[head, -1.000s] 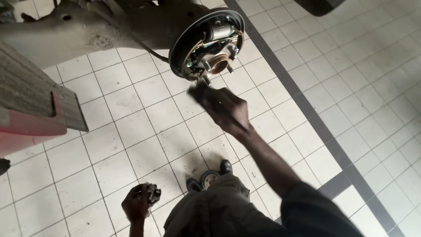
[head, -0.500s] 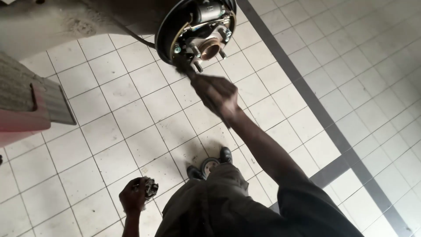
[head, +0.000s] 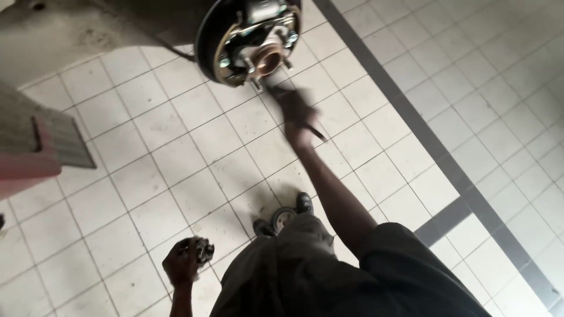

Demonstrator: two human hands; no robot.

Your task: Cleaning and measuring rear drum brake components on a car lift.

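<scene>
Below round metal brake hub point(head: 252, 41), blurred right hand point(head: 296, 108), grip unclear; left fingers point(head: 176, 264) around greasy bearing point(head: 204, 252)

Hub assy point(head: 258, 44) above R hand point(head: 296, 108); L hand point(head: 182, 264) below-left.

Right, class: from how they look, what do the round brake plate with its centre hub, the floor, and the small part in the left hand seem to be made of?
Brake plate: probably steel, dark and dull, with a rusty rim. Hub: bare metal with a coppery-brown sheen, likely rust or grease. Floor: glazed ceramic tiles, pale and slightly shiny, with dark grout lines. Small part in the left hand: likely metal, dark with small glints; too small to be sure.
</scene>
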